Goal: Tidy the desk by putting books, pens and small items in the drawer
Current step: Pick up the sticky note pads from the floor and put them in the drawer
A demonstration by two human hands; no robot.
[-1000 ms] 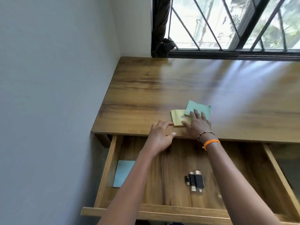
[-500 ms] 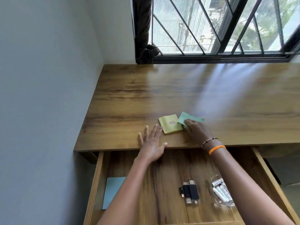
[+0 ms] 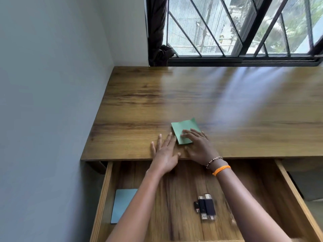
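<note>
A green sticky-note pad (image 3: pixel 183 128) lies on the wooden desk (image 3: pixel 174 95) near its front edge. My right hand (image 3: pixel 199 147) rests on the pad's near right corner, fingertips pressing flat on top. My left hand (image 3: pixel 165 154) lies flat on the desk edge just left of the pad, fingers spread, holding nothing. The yellow pad is hidden from view. Below, the open drawer (image 3: pixel 103 198) holds a light blue pad (image 3: pixel 122 205) at its left side and a few black USB sticks (image 3: pixel 206 208) in the middle.
A grey wall (image 3: pixel 52 102) runs along the desk's left side. A barred window (image 3: pixel 227 27) and a dark tied curtain (image 3: pixel 157 32) stand behind the desk. My forearms cross over the drawer.
My right hand slid the green pad leftward over the spot where the yellow pad lay; the yellow pad no longer shows. My left hand stayed flat at the desk edge.
</note>
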